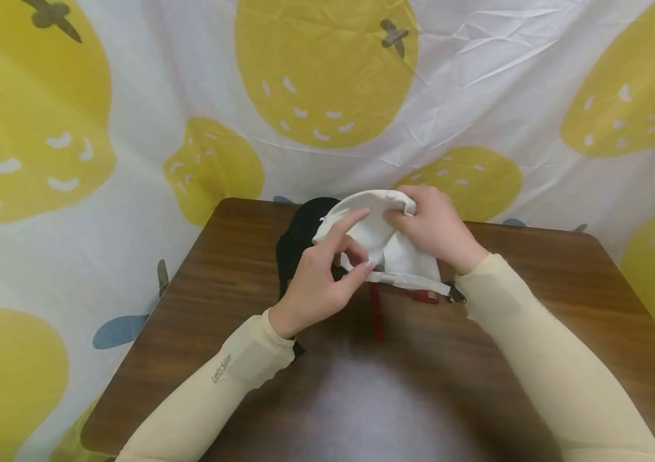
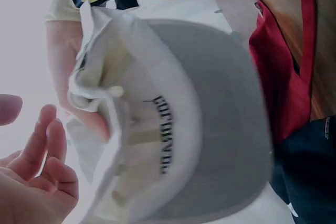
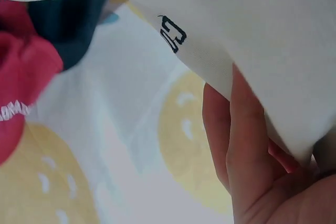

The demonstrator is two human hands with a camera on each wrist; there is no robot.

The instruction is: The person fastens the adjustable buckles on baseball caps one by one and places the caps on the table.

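A white baseball cap [image 1: 375, 232] is held up over the table, its inside facing me. My right hand [image 1: 438, 226] grips its edge, thumb inside and fingers outside. In the left wrist view the grey underside of the brim [image 2: 228, 114] and dark lettering on the sweatband [image 2: 166, 135] show. My left hand [image 1: 317, 282] is beside the cap's opening near the back strap [image 1: 399, 280], thumb and loosely bent fingers spread apart. The left wrist view shows nothing between these fingers [image 2: 39, 148]. In the right wrist view, my right fingers [image 3: 247, 135] lie along the cap's outside.
Behind the white cap, a black cap [image 1: 303, 228] rests on the brown table [image 1: 235, 256]. Partly hidden below is a red cap [image 1: 423, 296], also seen in the left wrist view with its red strap [image 2: 308, 30]. A lemon-print cloth [image 1: 316, 160] hangs around the table.
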